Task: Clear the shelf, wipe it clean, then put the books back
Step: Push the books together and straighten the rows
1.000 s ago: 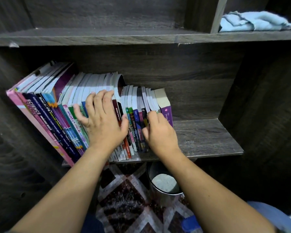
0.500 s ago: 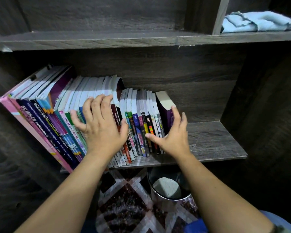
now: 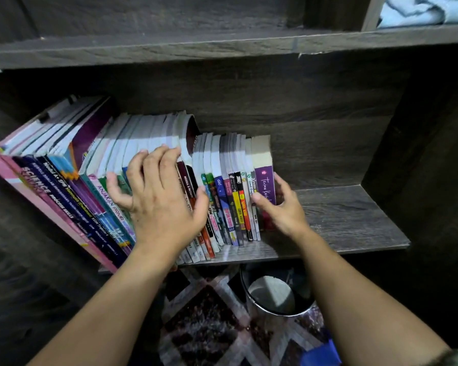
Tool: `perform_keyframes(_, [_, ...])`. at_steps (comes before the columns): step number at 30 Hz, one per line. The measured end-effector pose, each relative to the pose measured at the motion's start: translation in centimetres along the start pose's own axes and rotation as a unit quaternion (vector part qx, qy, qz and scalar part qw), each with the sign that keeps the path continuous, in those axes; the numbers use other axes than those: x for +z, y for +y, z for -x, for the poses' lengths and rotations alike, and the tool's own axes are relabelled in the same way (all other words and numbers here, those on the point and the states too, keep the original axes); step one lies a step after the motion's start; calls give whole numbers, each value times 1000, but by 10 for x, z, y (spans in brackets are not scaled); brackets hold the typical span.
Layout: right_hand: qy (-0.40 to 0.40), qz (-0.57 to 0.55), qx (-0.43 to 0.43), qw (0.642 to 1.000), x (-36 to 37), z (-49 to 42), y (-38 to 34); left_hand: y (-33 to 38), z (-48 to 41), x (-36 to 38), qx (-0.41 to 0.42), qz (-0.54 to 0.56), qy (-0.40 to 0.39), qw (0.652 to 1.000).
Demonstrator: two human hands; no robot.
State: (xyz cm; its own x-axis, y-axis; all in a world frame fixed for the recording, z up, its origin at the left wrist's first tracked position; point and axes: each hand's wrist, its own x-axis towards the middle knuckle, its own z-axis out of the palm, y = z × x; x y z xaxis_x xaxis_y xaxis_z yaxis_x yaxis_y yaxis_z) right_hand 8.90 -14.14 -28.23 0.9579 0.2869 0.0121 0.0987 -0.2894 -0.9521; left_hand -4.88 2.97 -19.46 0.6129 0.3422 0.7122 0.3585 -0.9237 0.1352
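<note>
- Books fill the left half of the lower shelf (image 3: 354, 215). Tall workbooks (image 3: 64, 186) lean at the far left, and slim paperbacks (image 3: 224, 191) stand upright beside them, ending in a purple book (image 3: 265, 180).
- Your left hand (image 3: 161, 207) lies flat on the workbook spines with its fingers (image 3: 156, 159) spread. Your right hand (image 3: 286, 212) brackets the purple book, thumb on its spine and fingers curved round its outer cover.
- By my judgement you are gathering or squaring the row. The blue cloth (image 3: 421, 11) lies bunched on the shelf above, so I can't tell whether you are starting to clear or finishing the return.
- If you are clearing, squeeze the paperbacks between both hands and lift them as one block, or the middle ones may slip.
- Your right fingertips are hidden behind the purple book. The frame cuts off the cloth, and what sits in the metal bin (image 3: 275, 294) below is unclear.
</note>
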Motion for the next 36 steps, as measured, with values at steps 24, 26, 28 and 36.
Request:
perform_keyframes(24, [42,57,-104,992,33,7,-10,-2,-4,54,14,-58,227,972])
perform_keyframes(26, [71,85,-119,987,42,8,-19,-3,-5,54,14,-63,218,974])
perform_keyframes(28, [94,98,-124,983,48,9,-22,-3,-6,51,15,-58,208,976])
perform_keyframes(36, [241,284,-426,825,53,-8,-15,-48,12,25,-49,14,251,967])
